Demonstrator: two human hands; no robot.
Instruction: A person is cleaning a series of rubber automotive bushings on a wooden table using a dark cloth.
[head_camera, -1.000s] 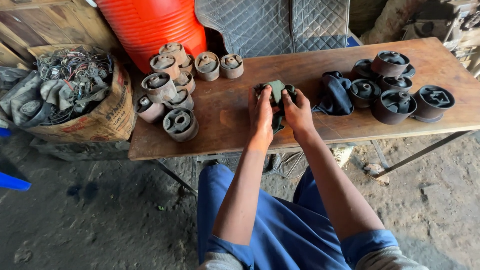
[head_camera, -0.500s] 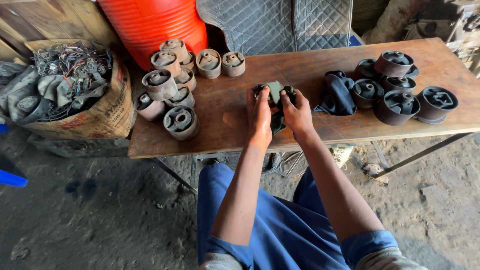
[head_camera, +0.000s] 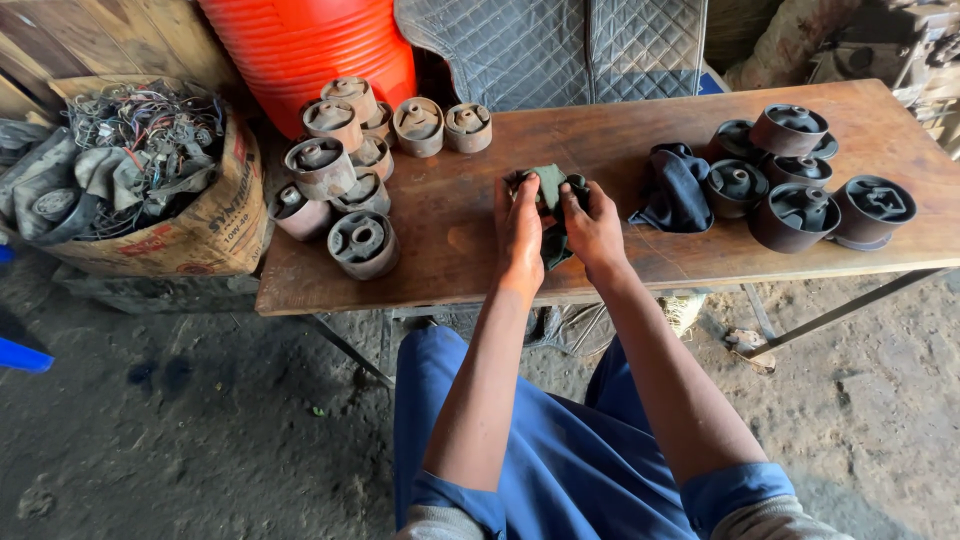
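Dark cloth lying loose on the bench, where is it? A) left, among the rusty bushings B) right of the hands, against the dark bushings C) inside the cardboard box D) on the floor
B: the dark cloth lies on the wooden bench, to the right of the right hand, touching the dark bushings.

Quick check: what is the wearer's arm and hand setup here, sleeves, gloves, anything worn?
Both hands, left hand and right hand, are bare: no gloves, rings or watch visible. Forearms are uncovered. Short blue sleeves end near the elbows, matching the blue trousers.
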